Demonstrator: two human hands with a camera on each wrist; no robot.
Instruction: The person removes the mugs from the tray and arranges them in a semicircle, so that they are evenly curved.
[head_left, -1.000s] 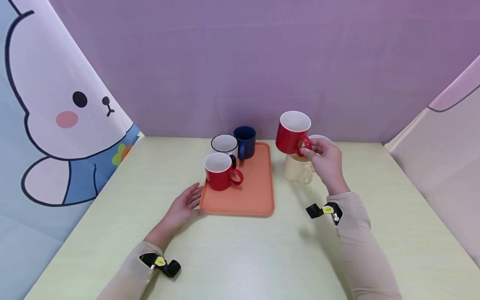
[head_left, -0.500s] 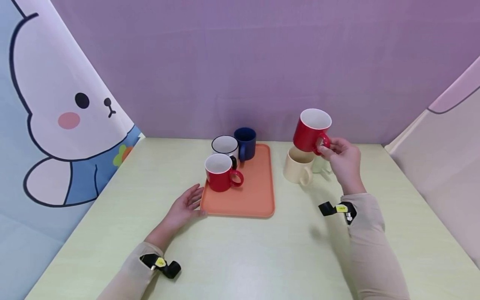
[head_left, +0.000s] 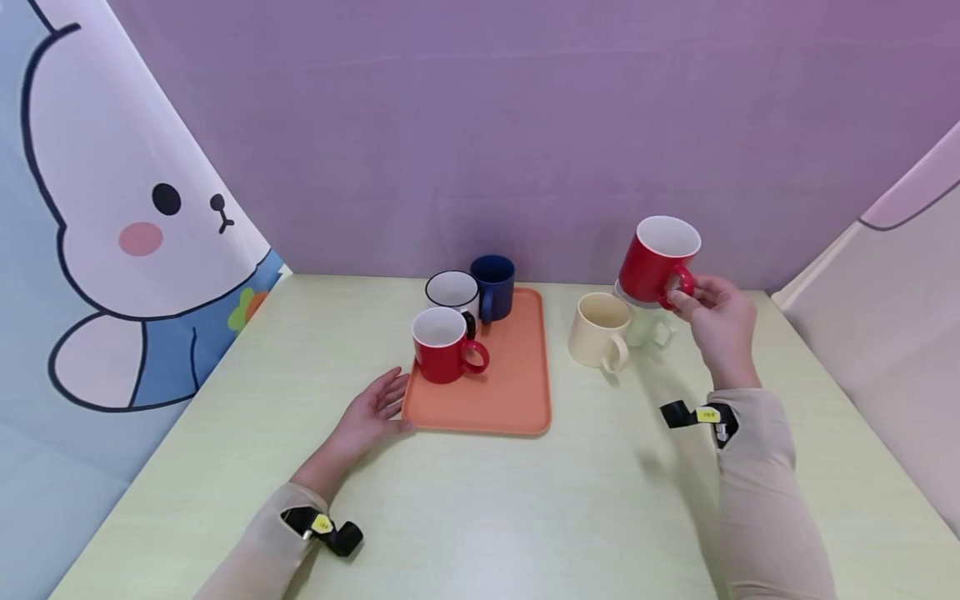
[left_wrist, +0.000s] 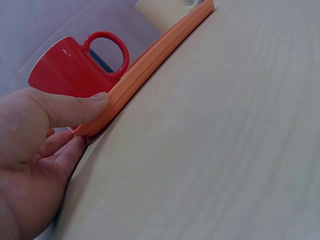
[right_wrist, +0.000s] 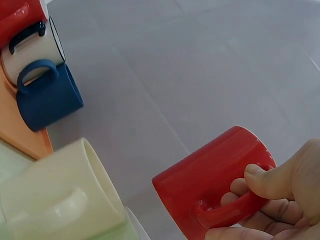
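Observation:
My right hand (head_left: pixel 723 325) holds a red mug (head_left: pixel 656 260) by its handle, upright and raised at the right. Below it stand a cream mug (head_left: pixel 600 331) and, partly covered by the raised mug, a pale green cup (head_left: pixel 641 327). My left hand (head_left: pixel 369 417) grips the near-left corner of the orange tray (head_left: pixel 517 400); in the left wrist view its thumb (left_wrist: pixel 75 109) lies against the tray's edge. On the tray's left part stands another red mug (head_left: pixel 441 354). Behind that are a white mug (head_left: pixel 452 286) with a black rim and a dark blue mug (head_left: pixel 495 283).
The light wooden table (head_left: pixel 495 517) stretches in front of the tray and to both sides. A purple cloth backdrop (head_left: pixel 480 142) rises behind the mugs. A printed cartoon sheet (head_left: pixel 112 275) hangs at the left.
My right hand has carried the red mug to the right, from above the cream mug to over the pale green cup. My left hand has stayed at the tray corner.

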